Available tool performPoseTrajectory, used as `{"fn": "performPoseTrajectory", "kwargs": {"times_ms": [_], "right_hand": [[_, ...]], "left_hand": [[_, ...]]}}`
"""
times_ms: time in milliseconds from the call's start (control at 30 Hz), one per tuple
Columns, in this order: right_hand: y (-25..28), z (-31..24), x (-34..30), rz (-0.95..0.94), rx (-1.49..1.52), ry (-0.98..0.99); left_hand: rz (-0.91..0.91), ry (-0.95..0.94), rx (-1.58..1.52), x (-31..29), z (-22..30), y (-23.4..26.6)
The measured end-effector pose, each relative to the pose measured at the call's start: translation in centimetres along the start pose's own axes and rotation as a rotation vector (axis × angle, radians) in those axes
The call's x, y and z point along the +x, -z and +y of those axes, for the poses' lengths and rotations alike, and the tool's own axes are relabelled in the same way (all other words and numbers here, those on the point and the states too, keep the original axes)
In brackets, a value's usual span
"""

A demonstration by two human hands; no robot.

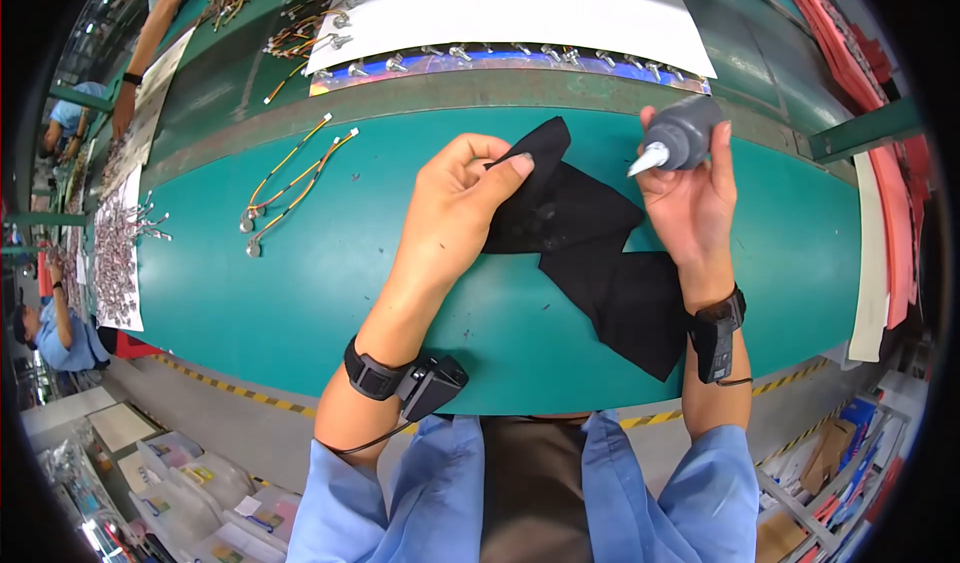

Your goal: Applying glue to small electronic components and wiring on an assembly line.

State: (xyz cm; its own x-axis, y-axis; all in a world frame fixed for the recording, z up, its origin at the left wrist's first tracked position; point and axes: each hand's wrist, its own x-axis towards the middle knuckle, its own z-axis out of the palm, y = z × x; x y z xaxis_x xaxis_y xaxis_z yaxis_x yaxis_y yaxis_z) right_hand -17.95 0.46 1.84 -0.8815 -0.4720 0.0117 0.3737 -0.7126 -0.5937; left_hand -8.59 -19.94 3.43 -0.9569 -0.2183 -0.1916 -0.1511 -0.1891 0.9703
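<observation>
In my left hand (462, 198) a black cloth (565, 213) is pinched between thumb and fingers. The cloth is creased and drapes down to the right over the green table mat, its lower end close to my right wrist. My right hand (692, 188) grips a dark grey squeeze bottle (688, 133), tilted so that its whitish nozzle points down and left toward the cloth. Nozzle and cloth are apart. Left of my left hand lie a few small motors (250, 221) with thin red, yellow and black wires ending in white plugs.
Beyond the green mat (350, 303), a white sheet (520, 8) has a row of small metal parts (460, 53) along its near edge. Wire bundles (300, 33) lie at the far left. More parts cover a white sheet at left, where other people sit. Red trays (890, 223) line the right.
</observation>
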Motion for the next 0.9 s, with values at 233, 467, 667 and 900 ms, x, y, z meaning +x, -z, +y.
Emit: {"fn": "performPoseTrajectory", "kwargs": {"times_ms": [233, 467, 667, 900], "right_hand": [[-0.5, 1.1, -0.2, -0.023, -0.247, -0.017], [-0.4, 1.3, -0.3, 0.002, -0.404, -0.005], [-1.0, 1.6, -0.5, 0.051, -0.566, 0.047], [-1.6, 2.4, -0.4, 0.062, -0.634, 0.116]], "left_hand": [[-0.096, 0.032, -0.256, -0.5, -0.4, -0.7], [-0.133, 0.149, -0.411, -1.1, 0.5, -1.1], [-0.102, 0.043, -0.263, -1.0, -0.6, -1.2], [-0.094, 0.049, 0.043, -1.0, -1.0, -0.6]]}}
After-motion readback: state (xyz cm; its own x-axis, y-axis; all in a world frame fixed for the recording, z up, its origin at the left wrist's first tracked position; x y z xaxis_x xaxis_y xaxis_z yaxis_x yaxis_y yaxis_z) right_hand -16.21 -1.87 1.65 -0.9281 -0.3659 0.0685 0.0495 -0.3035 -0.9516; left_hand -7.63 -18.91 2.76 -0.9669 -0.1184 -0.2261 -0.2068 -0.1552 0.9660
